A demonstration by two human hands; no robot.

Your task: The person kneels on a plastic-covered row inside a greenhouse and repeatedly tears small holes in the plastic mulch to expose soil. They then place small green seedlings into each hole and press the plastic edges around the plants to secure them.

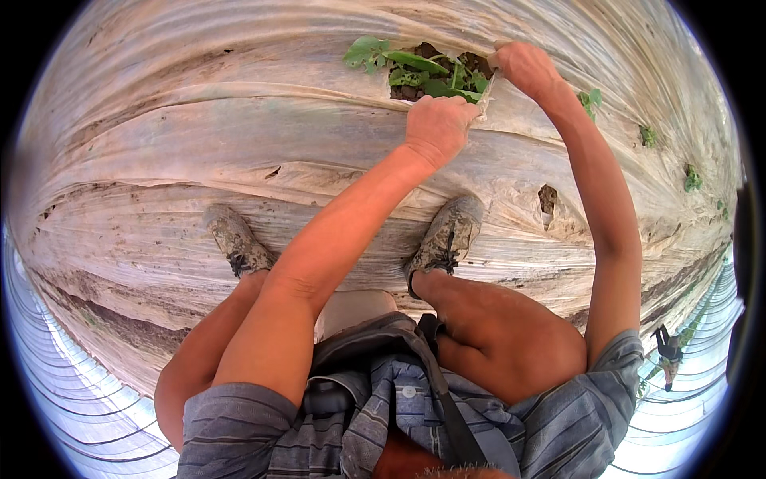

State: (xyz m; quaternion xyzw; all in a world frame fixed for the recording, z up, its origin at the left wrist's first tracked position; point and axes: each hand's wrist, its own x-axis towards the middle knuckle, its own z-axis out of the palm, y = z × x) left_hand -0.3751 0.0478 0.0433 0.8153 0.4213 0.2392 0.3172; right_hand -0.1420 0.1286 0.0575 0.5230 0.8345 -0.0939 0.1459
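Note:
A sheet of whitish plastic mulch film [239, 135] covers the ground before me. Through a torn or cut opening in it, green leafy plants [428, 75] show above dark brown soil [407, 92]. My left hand [440, 123] grips the film at the near right edge of this opening. Its fingertips are partly hidden behind the knuckles. At the far right corner my right hand [523, 67] pinches the film, and a strip of it stretches between both hands. One broad leaf [365, 52] lies over the film left of the opening.
Smaller plants [647, 136] poke through the film toward the right. A small hole [547, 203] lies right of my right shoe [449, 236]; my left shoe [236, 239] also rests on the film. Another person [668, 353] is farther off, near the hooped greenhouse wall [676, 413].

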